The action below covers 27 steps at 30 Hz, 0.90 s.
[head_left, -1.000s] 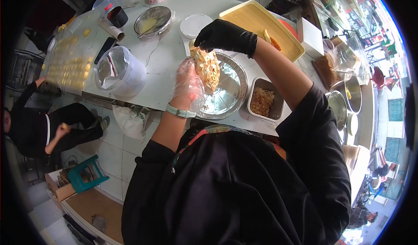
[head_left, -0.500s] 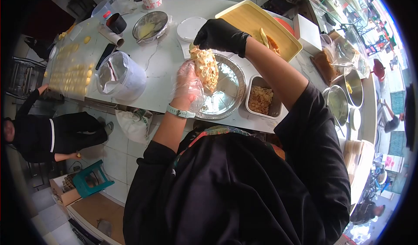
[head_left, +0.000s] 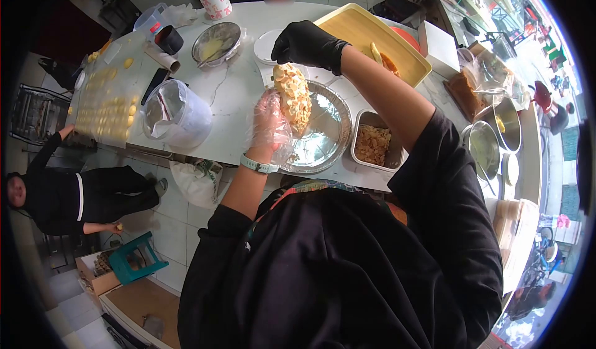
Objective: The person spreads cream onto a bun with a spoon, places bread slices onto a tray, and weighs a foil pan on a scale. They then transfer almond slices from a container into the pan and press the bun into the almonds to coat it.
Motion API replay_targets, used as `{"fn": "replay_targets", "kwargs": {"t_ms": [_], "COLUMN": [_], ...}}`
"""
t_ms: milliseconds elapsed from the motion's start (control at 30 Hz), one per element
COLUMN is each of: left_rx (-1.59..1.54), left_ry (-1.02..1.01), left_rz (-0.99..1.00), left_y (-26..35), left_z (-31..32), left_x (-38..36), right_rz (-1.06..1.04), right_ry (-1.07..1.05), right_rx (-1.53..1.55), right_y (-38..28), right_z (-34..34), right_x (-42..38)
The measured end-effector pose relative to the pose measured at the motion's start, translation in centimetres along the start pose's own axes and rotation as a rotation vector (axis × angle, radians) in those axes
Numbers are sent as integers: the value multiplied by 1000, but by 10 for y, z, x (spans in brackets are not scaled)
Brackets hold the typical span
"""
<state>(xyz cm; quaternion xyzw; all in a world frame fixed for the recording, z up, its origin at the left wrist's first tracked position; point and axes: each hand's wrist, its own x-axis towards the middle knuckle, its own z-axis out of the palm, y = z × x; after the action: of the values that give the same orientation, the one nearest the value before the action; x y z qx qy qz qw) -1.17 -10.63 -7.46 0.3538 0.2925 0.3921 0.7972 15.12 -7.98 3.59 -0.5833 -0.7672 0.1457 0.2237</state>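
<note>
My left hand, in a clear plastic glove, holds an elongated piece of food coated in pale flakes upright over a round foil pan. My right hand, in a black glove, rests its fingertips on the top end of that food. A small rectangular foil tray of flakes sits just right of the pan. A yellow tray with a couple of coated pieces lies behind my right arm.
On the white counter stand a lined white bucket, a metal bowl of batter, a white lid and a sheet of small yellow pieces. Metal pots sit right. Another person crouches at left.
My right hand slid a little left and up along the top of the coated food; my left hand keeps holding it over the pan. The person at left lowered an arm.
</note>
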Motion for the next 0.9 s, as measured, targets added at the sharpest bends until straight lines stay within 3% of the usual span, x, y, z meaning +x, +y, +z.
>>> {"fn": "replay_targets", "kwargs": {"t_ms": [633,733,900], "left_rx": [-7,-134,-129], "left_ry": [-66,63,18], "left_rz": [47,-44,-76], "left_y": [0,3,4], "left_z": [-7,0,-1], "left_x": [-1,-6,-2], "right_rz": [8,-20,-106], "right_ry": [-62,-54,-35], "right_rx": [-22,9,15], "right_y": [-4,-4,-12], "right_z": [-15,-9,-5], "right_x": [-16,-20,-26]}}
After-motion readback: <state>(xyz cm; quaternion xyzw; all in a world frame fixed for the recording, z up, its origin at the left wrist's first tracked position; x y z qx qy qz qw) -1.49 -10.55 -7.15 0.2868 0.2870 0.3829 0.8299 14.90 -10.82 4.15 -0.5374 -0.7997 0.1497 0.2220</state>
